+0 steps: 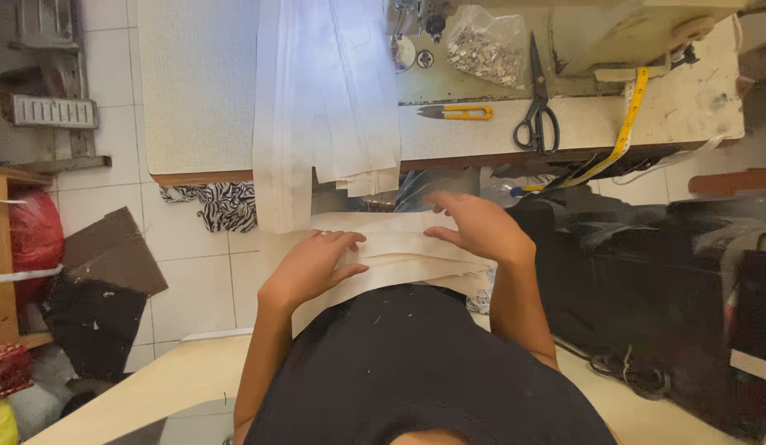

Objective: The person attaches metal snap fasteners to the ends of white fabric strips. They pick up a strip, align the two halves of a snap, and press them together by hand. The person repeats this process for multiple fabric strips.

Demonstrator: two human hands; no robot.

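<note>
My left hand (310, 262) and right hand (479, 227) lay flat, fingers extended together, on the cream fabric strips (399, 247) across my lap, near the table (197, 99). Uneven pressure could have skewed the stack.

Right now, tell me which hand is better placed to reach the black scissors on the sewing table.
The right hand, probably. It rests on the cream fabric strips on the lap, on the side nearer the black scissors. The left hand lies farther left, and would have to cross over.
</note>
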